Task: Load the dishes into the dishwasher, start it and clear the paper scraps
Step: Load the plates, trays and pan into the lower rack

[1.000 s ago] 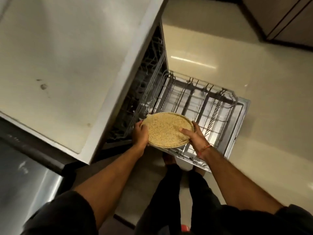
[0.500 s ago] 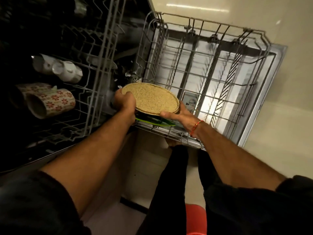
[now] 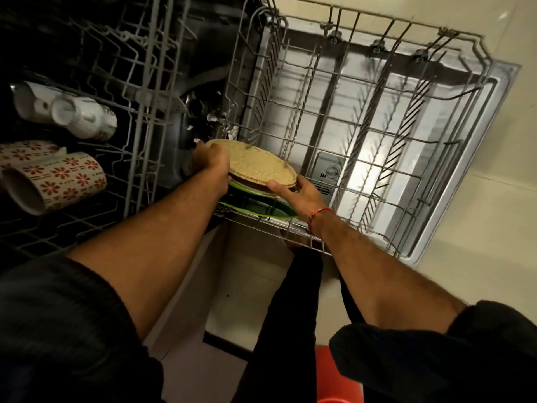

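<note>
I hold a stack of plates over the near left corner of the pulled-out lower rack [image 3: 363, 135] of the dishwasher. The top plate [image 3: 255, 164] is speckled tan; a green-rimmed plate [image 3: 255, 206] shows under it. My left hand [image 3: 210, 161] grips the stack's left edge and my right hand [image 3: 296, 191] grips its near right edge. The stack tilts slightly and sits low among the rack's tines. The upper rack [image 3: 139, 91] on the left holds a floral mug [image 3: 55, 181] and white cups [image 3: 78, 114] lying on their sides.
The open dishwasher door [image 3: 465, 175] lies under the lower rack, with pale floor [image 3: 499, 228] beyond it. My legs in dark trousers [image 3: 287, 315] stand beside the door's near edge. Something red [image 3: 337, 376] lies on the floor by my feet.
The view dropped from the counter top to the dishwasher racks. Both hands carried the plate stack down and forward into the lower rack's near left corner.
</note>
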Demonstrator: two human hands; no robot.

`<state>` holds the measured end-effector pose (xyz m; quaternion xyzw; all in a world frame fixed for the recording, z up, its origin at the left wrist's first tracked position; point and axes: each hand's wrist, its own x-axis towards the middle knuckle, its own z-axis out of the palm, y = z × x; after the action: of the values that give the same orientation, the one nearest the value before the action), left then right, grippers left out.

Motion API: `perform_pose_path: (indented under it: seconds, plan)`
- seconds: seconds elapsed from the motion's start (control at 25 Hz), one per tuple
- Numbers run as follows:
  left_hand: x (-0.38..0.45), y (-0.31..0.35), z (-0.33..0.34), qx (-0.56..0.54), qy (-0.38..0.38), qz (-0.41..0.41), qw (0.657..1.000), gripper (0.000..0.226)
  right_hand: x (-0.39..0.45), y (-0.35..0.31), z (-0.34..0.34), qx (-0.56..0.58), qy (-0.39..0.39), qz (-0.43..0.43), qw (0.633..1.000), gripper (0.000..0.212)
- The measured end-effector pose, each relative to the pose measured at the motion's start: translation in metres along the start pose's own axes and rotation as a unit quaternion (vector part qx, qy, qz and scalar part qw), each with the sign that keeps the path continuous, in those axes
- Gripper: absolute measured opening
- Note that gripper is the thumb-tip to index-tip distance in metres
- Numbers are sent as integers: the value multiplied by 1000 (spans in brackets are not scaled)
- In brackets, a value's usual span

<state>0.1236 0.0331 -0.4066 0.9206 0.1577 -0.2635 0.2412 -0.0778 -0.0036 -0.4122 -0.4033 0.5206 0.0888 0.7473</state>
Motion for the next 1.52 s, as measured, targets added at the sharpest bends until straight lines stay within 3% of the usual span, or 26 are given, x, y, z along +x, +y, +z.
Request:
perform_pose_path:
  seconds: [0.12,0.32,0.56,0.76,0.88,1.08,1.32,1.52]
  plan:
    - [-13,12,7,118,-6,26,993,42,2,3,-2,32,55,7,998,76]
    - [-4,4,-1,240,-12,84,967,44,1,15,4,19,71,-13,997,85]
    - [-36,-25,-24,173,-6,168,971,48,-16,17,-2,51,136,-6,989,69]
    - [-114,-50,-77,88,-38,215,972,49,-86,-5,-19,36,118,-41,992,33]
    - [-171,-67,-130,29,-60,255,965,47,-149,-26,-13,-18,71,-67,995,20]
    - [-266,-104,-234,-75,17,277,958,39,-262,-61,33,-165,-62,-142,974,12]
    - [-328,-169,-351,-142,175,279,933,34,-368,-90,126,-337,-264,-248,869,24]
    - [-332,-244,-429,-267,278,221,896,35,-428,-77,234,-394,-350,-333,782,23]
